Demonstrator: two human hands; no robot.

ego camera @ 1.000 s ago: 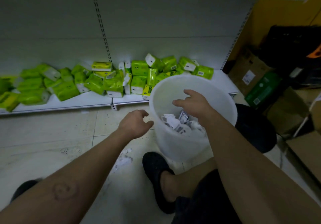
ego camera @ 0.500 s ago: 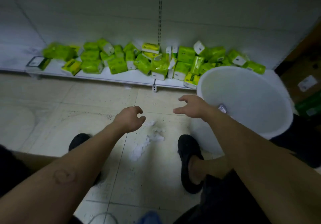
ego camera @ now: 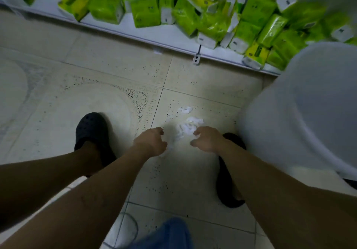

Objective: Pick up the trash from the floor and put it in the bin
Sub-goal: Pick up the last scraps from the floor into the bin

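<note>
Crumpled white paper scraps (ego camera: pixel 188 126) lie on the beige tiled floor between my feet, with a smaller scrap (ego camera: pixel 185 110) just beyond them. My left hand (ego camera: pixel 150 142) hovers just left of the pile, fingers loosely curled and holding nothing. My right hand (ego camera: pixel 207 139) is at the pile's right edge, fingers spread, its fingertips close to the paper. The white plastic bin (ego camera: pixel 301 113) stands at the right, blurred; its inside is hidden from here.
A low white shelf (ego camera: pixel 119 27) runs along the top, stacked with several green tissue packs (ego camera: pixel 212 12). My black clogs (ego camera: pixel 90 130) stand left and right of the scraps. A blue cloth (ego camera: pixel 170 233) shows at the bottom edge.
The view has tilted down to the floor. Both hands have dropped from beside the bin's rim to the paper scraps on the tiles.
</note>
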